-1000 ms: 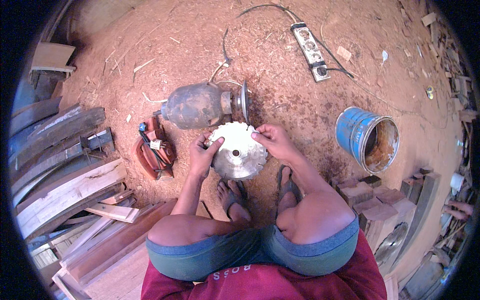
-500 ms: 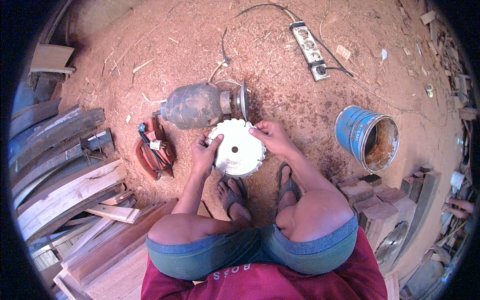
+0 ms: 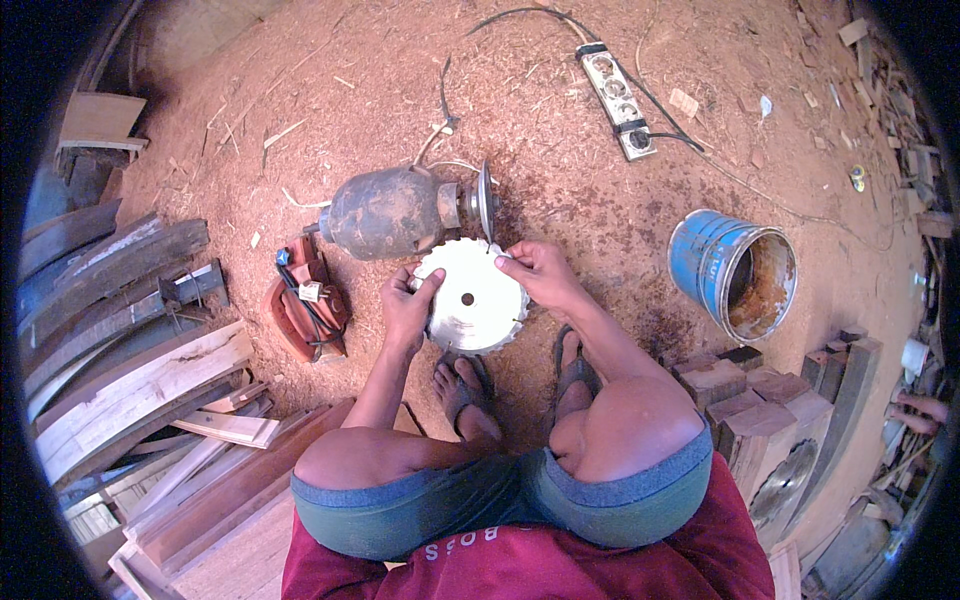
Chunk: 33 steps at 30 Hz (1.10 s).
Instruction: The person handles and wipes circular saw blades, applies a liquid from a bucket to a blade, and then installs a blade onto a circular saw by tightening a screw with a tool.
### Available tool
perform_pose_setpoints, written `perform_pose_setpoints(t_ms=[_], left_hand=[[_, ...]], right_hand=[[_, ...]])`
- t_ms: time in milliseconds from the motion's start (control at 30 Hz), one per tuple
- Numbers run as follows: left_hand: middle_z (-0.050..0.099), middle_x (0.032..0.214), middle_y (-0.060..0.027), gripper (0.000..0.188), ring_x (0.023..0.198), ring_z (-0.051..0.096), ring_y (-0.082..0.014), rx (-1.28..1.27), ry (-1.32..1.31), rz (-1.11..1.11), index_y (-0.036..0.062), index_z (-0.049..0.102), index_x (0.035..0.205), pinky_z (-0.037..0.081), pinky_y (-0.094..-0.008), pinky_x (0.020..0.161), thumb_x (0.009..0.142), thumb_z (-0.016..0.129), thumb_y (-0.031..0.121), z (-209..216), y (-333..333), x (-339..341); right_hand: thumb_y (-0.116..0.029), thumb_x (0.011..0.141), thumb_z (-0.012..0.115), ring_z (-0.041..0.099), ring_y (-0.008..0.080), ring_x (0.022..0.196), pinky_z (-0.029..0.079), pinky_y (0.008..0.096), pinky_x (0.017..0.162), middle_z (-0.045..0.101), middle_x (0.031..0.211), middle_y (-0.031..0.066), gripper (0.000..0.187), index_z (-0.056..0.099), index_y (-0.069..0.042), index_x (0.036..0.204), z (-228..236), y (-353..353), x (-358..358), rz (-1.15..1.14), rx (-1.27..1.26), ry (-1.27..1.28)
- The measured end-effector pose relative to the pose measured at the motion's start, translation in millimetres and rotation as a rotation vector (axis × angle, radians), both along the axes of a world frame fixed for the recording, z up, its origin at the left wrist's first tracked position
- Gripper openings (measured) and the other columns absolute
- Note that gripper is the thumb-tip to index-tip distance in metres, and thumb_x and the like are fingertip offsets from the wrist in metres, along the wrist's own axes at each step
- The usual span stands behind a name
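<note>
Between my two hands I hold a shiny round circular saw blade (image 3: pixel 472 310) with a toothed rim and a small hole in its centre. My left hand (image 3: pixel 406 302) grips its left edge, thumb on the upper face. On the upper right edge my right hand (image 3: pixel 543 272) pinches the blade between thumb and fingers. The blade's far edge meets, or nearly meets, a thin grinding disc (image 3: pixel 487 200) seen edge-on; I cannot tell if they touch. That disc sits on the shaft of a dusty grey electric motor (image 3: pixel 385 212) lying on the ground.
A red-orange power tool (image 3: pixel 306 305) with its cord lies left of the motor. The power strip (image 3: pixel 617 100) is at the far right, and a rusty blue bucket (image 3: pixel 735 275) lies nearer. Planks (image 3: pixel 140 390) are stacked at left; wood blocks (image 3: pixel 765 415) and another saw blade (image 3: pixel 785 480) are at right.
Almost nothing differs. The whole view has shifted very slightly, and both hands keep the same hold on the saw blade beside the grinding disc.
</note>
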<state>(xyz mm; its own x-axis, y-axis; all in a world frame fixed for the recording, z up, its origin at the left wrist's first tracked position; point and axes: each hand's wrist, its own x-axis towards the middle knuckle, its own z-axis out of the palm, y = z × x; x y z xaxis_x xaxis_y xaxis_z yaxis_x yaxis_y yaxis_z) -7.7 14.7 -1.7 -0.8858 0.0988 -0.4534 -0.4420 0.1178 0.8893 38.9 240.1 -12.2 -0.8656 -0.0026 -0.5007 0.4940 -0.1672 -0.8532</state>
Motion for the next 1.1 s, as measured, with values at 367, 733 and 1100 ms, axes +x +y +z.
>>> perform_pose_setpoints(t_ms=[367, 733, 1100], left_hand=[[0.069, 0.089, -0.0085, 0.028, 0.075, 0.063, -0.0118, -0.035, 0.024, 0.006, -0.0051, 0.064, 0.103, 0.051, -0.0261, 0.069, 0.084, 0.075, 0.012, -2, -1, 1], [0.069, 0.089, -0.0075, 0.026, 0.074, 0.063, -0.0104, -0.029, 0.010, 0.011, -0.0038, 0.065, 0.103, 0.051, -0.0254, 0.069, 0.084, 0.075, 0.011, 5, 3, 0], [0.069, 0.091, -0.0050, 0.025, 0.078, 0.063, -0.0101, 0.092, -0.047, -0.087, -0.0006, 0.066, 0.103, 0.051, -0.0254, 0.071, 0.084, 0.076, 0.012, 24, -7, 4]], right_hand=[[-0.020, 0.092, 0.068, 0.064, 0.0111, 0.069, 0.050, 0.0274, 0.061, 0.071, 0.081, 0.0090, 0.025, 0.067, 0.004, 0.095, -8, -2, 1, -0.021, 0.000, 0.051], [-0.020, 0.091, 0.069, 0.064, 0.0116, 0.070, 0.050, 0.0275, 0.062, 0.070, 0.081, 0.0078, 0.024, 0.066, 0.004, 0.096, -13, 0, 2, -0.025, 0.021, 0.082], [-0.016, 0.091, 0.069, 0.062, 0.0099, 0.078, 0.050, 0.0278, 0.069, 0.069, 0.086, 0.0058, 0.018, 0.064, 0.001, 0.096, 6, 11, 12, 0.076, -0.056, 0.133]])
